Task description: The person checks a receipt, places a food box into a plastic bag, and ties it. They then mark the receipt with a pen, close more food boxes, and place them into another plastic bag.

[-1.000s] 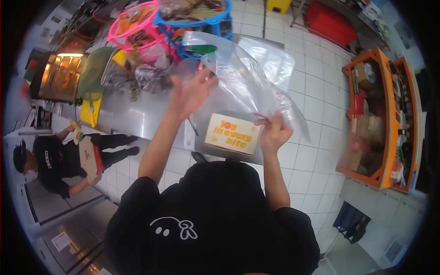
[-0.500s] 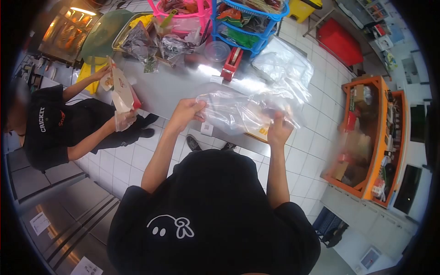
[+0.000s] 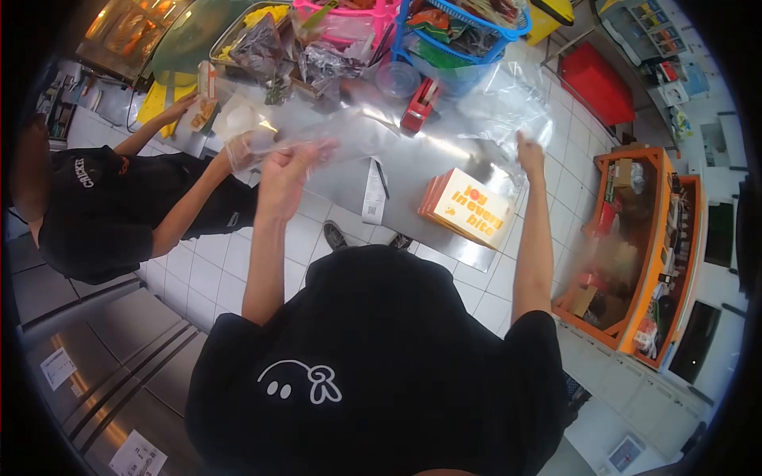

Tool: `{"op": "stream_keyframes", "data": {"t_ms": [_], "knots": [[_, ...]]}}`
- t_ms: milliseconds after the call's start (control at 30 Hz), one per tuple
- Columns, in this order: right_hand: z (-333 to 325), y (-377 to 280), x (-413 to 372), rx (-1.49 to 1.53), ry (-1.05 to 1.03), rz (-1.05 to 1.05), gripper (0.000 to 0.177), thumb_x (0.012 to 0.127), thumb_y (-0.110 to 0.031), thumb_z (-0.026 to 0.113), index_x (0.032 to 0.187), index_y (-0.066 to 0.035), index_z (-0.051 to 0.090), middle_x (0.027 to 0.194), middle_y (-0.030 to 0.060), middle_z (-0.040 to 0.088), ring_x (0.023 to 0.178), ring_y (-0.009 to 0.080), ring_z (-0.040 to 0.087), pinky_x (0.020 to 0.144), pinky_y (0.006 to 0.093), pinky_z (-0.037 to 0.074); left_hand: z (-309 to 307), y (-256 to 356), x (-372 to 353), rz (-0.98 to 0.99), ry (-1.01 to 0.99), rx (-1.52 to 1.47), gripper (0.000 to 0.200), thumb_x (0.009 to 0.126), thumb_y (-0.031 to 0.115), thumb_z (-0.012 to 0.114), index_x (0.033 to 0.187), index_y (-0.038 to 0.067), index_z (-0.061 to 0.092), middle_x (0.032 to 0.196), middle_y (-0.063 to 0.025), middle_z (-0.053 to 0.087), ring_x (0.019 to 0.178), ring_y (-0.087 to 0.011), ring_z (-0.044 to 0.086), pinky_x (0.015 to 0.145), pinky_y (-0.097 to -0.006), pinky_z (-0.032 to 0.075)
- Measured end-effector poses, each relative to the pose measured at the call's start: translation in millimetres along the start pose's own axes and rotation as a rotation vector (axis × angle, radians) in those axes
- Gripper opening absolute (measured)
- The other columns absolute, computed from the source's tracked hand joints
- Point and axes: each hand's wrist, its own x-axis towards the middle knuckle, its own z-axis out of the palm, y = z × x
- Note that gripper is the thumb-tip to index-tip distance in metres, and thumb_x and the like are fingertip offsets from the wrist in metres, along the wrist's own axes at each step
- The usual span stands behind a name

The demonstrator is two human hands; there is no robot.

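Observation:
My left hand (image 3: pixel 284 178) is closed on one edge of a clear plastic bag (image 3: pixel 349 131), held above the steel counter. Far over to the right, my right hand (image 3: pixel 532 155) pinches the other side of the plastic, its fingertips slightly blurred. Between my arms lies a stack of printed cardboard boxes (image 3: pixel 476 206) lettered "joy in every bite". A paper receipt (image 3: pixel 372 198) with a dark pen (image 3: pixel 383 181) rests to the left of the boxes.
A red tape dispenser (image 3: pixel 418 107) and a round clear lid (image 3: pixel 397 79) stand farther back, near blue baskets (image 3: pixel 468 36) and a pink basket (image 3: pixel 349 24). At left a co-worker (image 3: pixel 119 206) handles food. An orange cabinet (image 3: pixel 647 301) stands at right.
My hands have moved apart, spreading the plastic wide and uncovering the boxes and receipt. The co-worker's carton has tilted and moved back.

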Motion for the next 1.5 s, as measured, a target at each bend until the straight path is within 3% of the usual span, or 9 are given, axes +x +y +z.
{"op": "stream_keyframes", "data": {"t_ms": [67, 200, 300, 367, 600, 800, 1033, 1333, 1500], "knots": [[-8.2, -18.4, -30.4, -0.343, -0.486, 0.314, 0.067, 0.093, -0.055, 0.061, 0.109, 0.011, 0.062, 0.109, 0.0233, 0.070, 0.082, 0.0306, 0.072, 0.075, 0.0386, 0.055, 3.5, 33.7, -14.5, 0.048, 0.043, 0.108, 0.019, 0.095, 0.015, 0.070, 0.104, -0.002, 0.066, 0.093, -0.0117, 0.069, 0.081, -0.0207, 0.069, 0.076, -0.0349, 0.058], [-30.0, -76.5, -118.4, 0.082, 0.145, -0.352, 0.050, 0.098, -0.044, 0.058, 0.108, 0.005, 0.065, 0.093, 0.0146, 0.071, 0.080, 0.0226, 0.070, 0.074, 0.0358, 0.055, 5.6, 70.1, -31.7, 0.105, 0.042, 0.251, 0.016, 0.090, 0.013, 0.075, 0.085, 0.004, 0.064, 0.081, -0.0060, 0.063, 0.072, -0.0164, 0.064, 0.069, -0.0339, 0.056], [13.0, -129.6, -227.4, 1.270, -0.860, -0.309, 0.025, 0.095, -0.026, 0.067, 0.107, -0.004, 0.067, 0.090, 0.0068, 0.070, 0.080, 0.0126, 0.066, 0.072, 0.0306, 0.054, -17.5, 42.3, -37.3, -0.035, 0.081, 0.451, 0.026, 0.090, 0.023, 0.076, 0.076, 0.007, 0.061, 0.077, -0.0023, 0.060, 0.066, -0.0109, 0.055, 0.065, -0.0300, 0.050], [59.8, -185.3, -285.7, 0.371, -0.972, -0.585, 0.042, 0.099, -0.042, 0.059, 0.118, -0.005, 0.065, 0.107, 0.0123, 0.070, 0.097, 0.0207, 0.068, 0.084, 0.0358, 0.054, -44.2, 2.5, -39.1, -0.159, 0.112, 0.608, 0.028, 0.090, 0.027, 0.077, 0.077, 0.007, 0.063, 0.079, -0.0027, 0.061, 0.067, -0.0103, 0.054, 0.065, -0.0294, 0.048], [268.7, -70.2, -290.7, -0.251, -0.230, -0.814, 0.075, 0.097, -0.044, 0.055, 0.158, -0.010, 0.027, 0.165, 0.0238, 0.014, 0.152, 0.0425, 0.011, 0.117, 0.0636, 0.018, -149.3, -84.0, -66.3, -0.376, 0.433, 0.643, 0.032, 0.091, 0.035, 0.075, 0.096, 0.004, 0.067, 0.089, 0.0005, 0.062, 0.081, -0.0100, 0.055, 0.073, -0.0286, 0.046], [300.1, -100.6, -218.1, -0.249, -0.186, -1.076, 0.064, 0.095, -0.035, 0.058, 0.149, -0.005, 0.041, 0.159, 0.0269, 0.026, 0.147, 0.0451, 0.025, 0.115, 0.0626, 0.024, -218.8, -146.8, -98.7, -0.452, 0.362, -0.040, 0.017, 0.101, 0.020, 0.060, 0.106, 0.004, 0.060, 0.093, -0.0048, 0.063, 0.095, -0.0207, 0.065, 0.092, -0.0398, 0.054], [250.8, -229.0, -205.5, 0.009, 0.098, -0.755, 0.035, 0.089, -0.022, 0.063, 0.115, 0.000, 0.059, 0.124, 0.0274, 0.053, 0.119, 0.0427, 0.052, 0.093, 0.0513, 0.044, -287.6, -159.5, -142.9, -0.514, 0.383, 0.404, 0.032, 0.096, 0.029, 0.068, 0.109, 0.000, 0.064, 0.089, -0.0025, 0.063, 0.081, -0.0135, 0.063, 0.078, -0.0309, 0.054], [331.5, -132.1, -252.8, -0.446, -0.170, -0.802, 0.064, 0.099, -0.044, 0.050, 0.148, -0.004, 0.036, 0.161, 0.0297, 0.017, 0.152, 0.0453, 0.012, 0.111, 0.0708, 0.020, -289.5, -217.4, -348.5, -0.665, 1.041, 0.158, 0.031, 0.093, 0.030, 0.071, 0.094, 0.000, 0.064, 0.081, -0.0043, 0.062, 0.076, -0.0114, 0.060, 0.067, -0.0293, 0.051], [369.6, -206.7, -129.1, -0.427, 0.264, -0.718, 0.055, 0.084, -0.035, 0.065, 0.123, 0.001, 0.047, 0.119, 0.0226, 0.049, 0.104, 0.0410, 0.058, 0.088, 0.0506, 0.049, -262.2, -248.9, -382.6, -0.775, 0.938, 0.280, 0.028, 0.094, 0.029, 0.070, 0.091, 0.002, 0.063, 0.078, -0.0038, 0.064, 0.070, -0.0105, 0.058, 0.065, -0.0282, 0.049]]}}
